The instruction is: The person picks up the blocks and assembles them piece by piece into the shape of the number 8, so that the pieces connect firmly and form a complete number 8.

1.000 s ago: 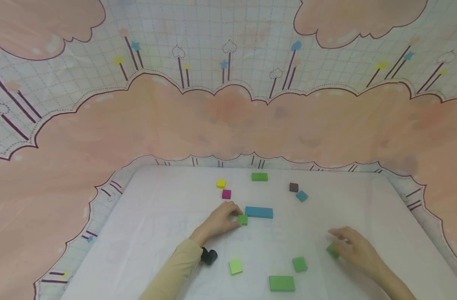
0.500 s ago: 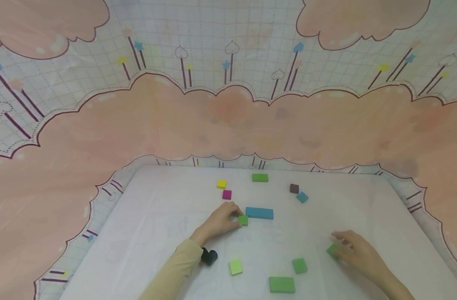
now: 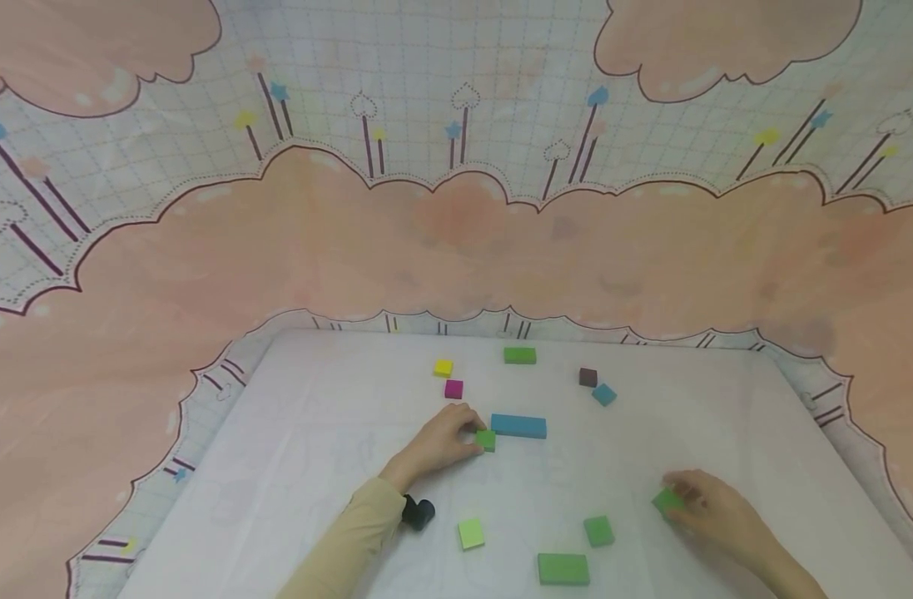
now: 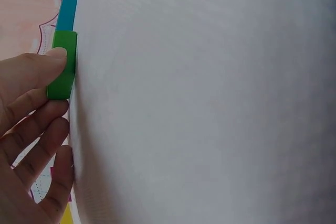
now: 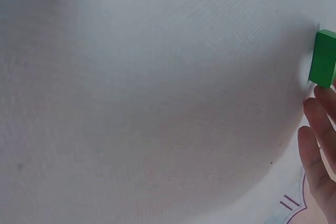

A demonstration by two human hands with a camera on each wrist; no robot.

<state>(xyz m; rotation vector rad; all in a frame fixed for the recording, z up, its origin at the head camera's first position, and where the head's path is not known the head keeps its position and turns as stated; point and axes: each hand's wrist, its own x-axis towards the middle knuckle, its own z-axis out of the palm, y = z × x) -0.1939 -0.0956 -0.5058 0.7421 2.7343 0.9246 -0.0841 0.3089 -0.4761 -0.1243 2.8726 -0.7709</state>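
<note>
In the head view, my left hand [image 3: 437, 441] pinches a small green block [image 3: 486, 441] beside the near left corner of a long blue block [image 3: 518, 426]. The left wrist view has the thumb [image 4: 56, 59] across that green block [image 4: 64, 77], the blue one in line behind it. At the right, my right hand [image 3: 718, 514] holds another green block [image 3: 666, 502] between thumb and index finger, on the white tabletop. That block [image 5: 324, 59] is cut off by the right wrist view's edge, and the thumb is hidden there.
Near the front lie a light green block [image 3: 471, 533], a green block [image 3: 598, 531] and a green rectangular block [image 3: 563, 569]. Farther back are yellow [image 3: 444, 368], magenta [image 3: 454, 389], green [image 3: 519, 356], dark brown [image 3: 587, 378] and blue [image 3: 603, 394] blocks. A patterned cloth surrounds the white table [image 3: 314, 399].
The right hand's raised fingers have come down and closed in on the green block, which stays nearly in place. My left hand and its block hold still.
</note>
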